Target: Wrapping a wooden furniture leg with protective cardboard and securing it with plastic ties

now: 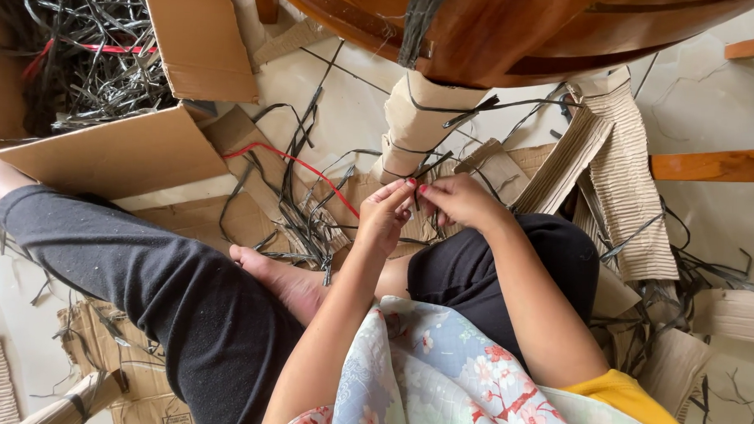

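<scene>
Head view:
Hands: left hand (384, 214) and right hand (459, 198) meet fingertip to fingertip low in front of the wrapped leg (415, 125), close together so both can work one thin strap.
Left hand state: fingers bunched and pinched on the strap (418, 173); thumb and forefinger pressed together.
Right hand state: fingers curled, tips pinching the same strap just beside the left; whether it grips a free end or a loop is too small to tell.
Strap place: it runs from the fingertips up around the leg, touching the cardboard wrap, between the hands and the table (500, 28).
Strap look: dark, flat, narrow, stiff enough to kink; several bands circle the leg, loose ends sticking out to the right.
Leg look: pale brown cardboard, banded, upright under the glossy wooden table.
Posture: person sits on the floor (348, 94), legs folded, bare foot (279, 275) tucked near the left forearm, which likely brings the hands level with the wrap.
Box: open carton (120, 153) at upper left, full of tangled dark straps, within reach.
Litter: corrugated sheets (624, 187) lean at right; a red strap (299, 163) lies among dark offcuts on flattened cardboard.
</scene>
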